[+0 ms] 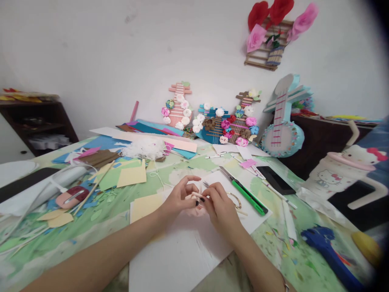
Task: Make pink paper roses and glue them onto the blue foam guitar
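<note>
Over the white board (pixel 170 259), left hand (pixel 178 198) and right hand (pixel 221 207) fingers pinch a pale pink piece (pixel 195 211), likely light, soft, crushable, best held by its edge.

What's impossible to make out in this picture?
All in the head view:
Pink piece: full shape, covered by the left hand and right hand.
Gold loop: left part, behind the right hand.
Blue tool: lower end, cut by the bottom edge.
Yellow object: too blurred to identify.
</note>
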A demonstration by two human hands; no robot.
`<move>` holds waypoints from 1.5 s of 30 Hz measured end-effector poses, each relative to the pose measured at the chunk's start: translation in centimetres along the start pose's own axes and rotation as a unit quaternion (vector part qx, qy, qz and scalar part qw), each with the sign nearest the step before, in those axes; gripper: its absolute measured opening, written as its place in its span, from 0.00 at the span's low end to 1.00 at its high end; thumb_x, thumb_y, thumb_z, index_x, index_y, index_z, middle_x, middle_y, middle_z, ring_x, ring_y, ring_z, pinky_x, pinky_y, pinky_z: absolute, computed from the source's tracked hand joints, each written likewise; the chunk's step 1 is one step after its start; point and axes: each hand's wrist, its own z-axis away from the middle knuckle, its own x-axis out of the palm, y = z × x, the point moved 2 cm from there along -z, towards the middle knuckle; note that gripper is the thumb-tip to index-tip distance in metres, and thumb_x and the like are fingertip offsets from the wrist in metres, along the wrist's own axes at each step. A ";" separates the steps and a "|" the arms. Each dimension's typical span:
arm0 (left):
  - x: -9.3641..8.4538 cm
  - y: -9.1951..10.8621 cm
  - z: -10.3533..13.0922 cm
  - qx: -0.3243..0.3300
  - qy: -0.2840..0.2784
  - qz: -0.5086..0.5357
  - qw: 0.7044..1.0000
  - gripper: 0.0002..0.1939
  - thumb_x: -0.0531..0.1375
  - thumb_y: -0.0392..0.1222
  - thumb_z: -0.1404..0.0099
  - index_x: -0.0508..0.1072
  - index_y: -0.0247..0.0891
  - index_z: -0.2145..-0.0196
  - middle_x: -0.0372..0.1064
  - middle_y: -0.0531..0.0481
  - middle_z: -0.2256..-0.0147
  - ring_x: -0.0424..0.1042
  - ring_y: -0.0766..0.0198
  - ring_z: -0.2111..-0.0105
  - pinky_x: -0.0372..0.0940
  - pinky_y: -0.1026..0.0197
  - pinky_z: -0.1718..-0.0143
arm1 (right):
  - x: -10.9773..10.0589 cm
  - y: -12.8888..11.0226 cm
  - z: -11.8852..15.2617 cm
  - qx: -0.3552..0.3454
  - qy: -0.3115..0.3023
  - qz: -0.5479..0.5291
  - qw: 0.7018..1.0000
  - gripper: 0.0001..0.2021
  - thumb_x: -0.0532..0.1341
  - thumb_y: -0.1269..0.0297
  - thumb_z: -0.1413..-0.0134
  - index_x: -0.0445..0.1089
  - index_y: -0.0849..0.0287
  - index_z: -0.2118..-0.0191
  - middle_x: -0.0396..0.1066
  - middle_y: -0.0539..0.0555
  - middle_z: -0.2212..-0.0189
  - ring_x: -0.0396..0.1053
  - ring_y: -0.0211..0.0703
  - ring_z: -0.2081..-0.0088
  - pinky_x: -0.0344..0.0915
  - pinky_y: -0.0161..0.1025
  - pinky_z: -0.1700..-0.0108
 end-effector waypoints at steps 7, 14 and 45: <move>-0.1 0.1 -0.1 -0.014 0.016 0.004 1.000 0.27 0.62 0.32 0.52 0.62 0.42 0.54 0.61 0.56 0.72 0.67 0.69 0.76 0.63 0.67 0.76 | 0.4 0.0 0.2 0.017 0.008 -0.015 1.000 0.07 0.50 0.67 0.40 0.63 0.57 0.67 0.62 0.54 0.67 0.63 0.36 0.74 0.59 0.33 0.74; -0.1 -0.1 -0.1 -0.026 0.022 0.033 0.999 0.26 0.63 0.31 0.53 0.63 0.41 0.54 0.62 0.56 0.71 0.67 0.69 0.75 0.63 0.67 0.76 | 0.8 0.2 0.4 0.028 0.027 -0.022 0.999 0.07 0.50 0.65 0.40 0.63 0.58 0.66 0.62 0.54 0.66 0.64 0.36 0.73 0.59 0.33 0.74; 0.1 0.5 0.1 0.042 0.015 -0.083 0.996 0.16 0.62 0.42 0.43 0.67 0.39 0.57 0.59 0.55 0.72 0.58 0.74 0.77 0.60 0.72 0.78 | -0.2 0.2 0.0 -0.008 -0.027 -0.059 0.998 0.06 0.56 0.70 0.49 0.59 0.58 0.75 0.61 0.47 0.76 0.58 0.33 0.75 0.53 0.32 0.72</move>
